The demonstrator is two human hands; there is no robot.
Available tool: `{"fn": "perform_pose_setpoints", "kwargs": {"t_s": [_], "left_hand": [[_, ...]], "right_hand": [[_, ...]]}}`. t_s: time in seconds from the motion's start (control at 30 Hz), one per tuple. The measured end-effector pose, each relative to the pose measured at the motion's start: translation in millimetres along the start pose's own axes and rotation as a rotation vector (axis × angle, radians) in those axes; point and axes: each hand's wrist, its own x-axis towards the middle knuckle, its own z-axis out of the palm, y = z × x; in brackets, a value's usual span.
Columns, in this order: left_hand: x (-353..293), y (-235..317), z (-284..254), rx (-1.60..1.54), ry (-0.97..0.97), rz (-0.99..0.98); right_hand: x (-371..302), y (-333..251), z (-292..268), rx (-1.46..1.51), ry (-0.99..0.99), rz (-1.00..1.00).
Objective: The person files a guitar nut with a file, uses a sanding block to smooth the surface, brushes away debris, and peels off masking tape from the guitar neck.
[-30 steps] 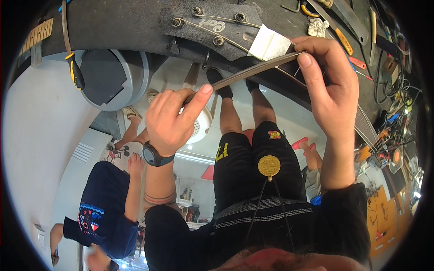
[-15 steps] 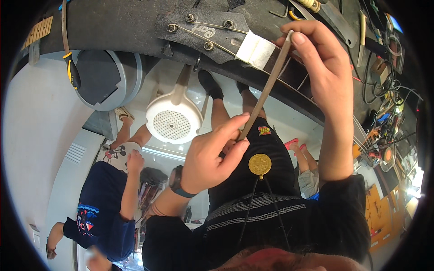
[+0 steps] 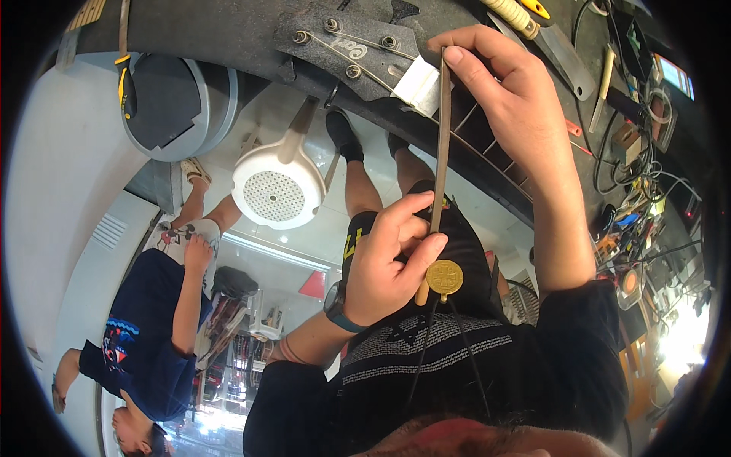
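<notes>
A long, narrow file (image 3: 442, 137) stretches between my two hands above the bench's front edge. My left hand (image 3: 392, 255) is closed around its lower part, and a light wooden handle end (image 3: 421, 294) sticks out below the fingers. At the upper tip, my right hand (image 3: 510, 84) pinches the file between thumb and fingers. Beneath lies a black electric guitar or bass neck, its headstock (image 3: 346, 49) at the left with strings on the tuning posts. White tape or sheet (image 3: 417, 82) covers the neck near the nut. The file passes over the fretboard (image 3: 487, 148), hiding part of it.
A yellow-and-black screwdriver (image 3: 126, 91) hangs over the bench edge at the left. A broad saw-like blade (image 3: 563, 65), tangled cables (image 3: 632, 160) and small tools crowd the right. Below are a white stool (image 3: 278, 186) and a grey bin (image 3: 164, 107). Another person (image 3: 152, 320) sits at the lower left.
The file has swung from a slant to nearly upright as my right hand moved left. My left hand shifted slightly right and down. The wooden handle end now shows below it.
</notes>
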Motion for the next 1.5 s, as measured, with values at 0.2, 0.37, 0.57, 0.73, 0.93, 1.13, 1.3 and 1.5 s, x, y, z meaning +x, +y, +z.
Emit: {"fn": "perform_pose_setpoints", "kwargs": {"t_s": [0.2,0.37,0.57,0.73,0.93,1.13,1.3,1.5], "left_hand": [[4.8,16.2,24.6,-0.35,0.062,-0.09],[9.1,17.2,26.0,-0.258,0.126,-0.104],[-4.7,-0.3,25.7,-0.013,0.181,-0.008],[9.6,22.0,29.9,-0.455,0.203,-0.134],[14.4,43.5,27.5,-0.603,0.214,-0.044],[-29.7,72.6,4.7,-0.49,0.325,-0.021],[-59.3,103.8,-10.9,-0.152,0.442,0.053],[-69.7,169.5,-22.0,-0.095,0.304,0.082]], "right_hand": [[12.2,-0.4,-3.7,-0.011,-0.064,-0.026],[14.4,4.8,-6.0,0.06,-0.061,0.007],[7.6,8.9,-10.4,0.032,-0.086,-0.052],[26.0,2.5,-4.9,0.023,-0.095,0.012],[43.7,-5.7,-18.6,0.051,0.038,-0.096],[-27.8,-50.6,-52.7,-0.105,-0.158,-0.062],[-111.9,-138.4,-109.0,0.395,-1.044,-0.6],[-203.3,-208.0,-136.2,0.279,-1.471,-0.867]]}}
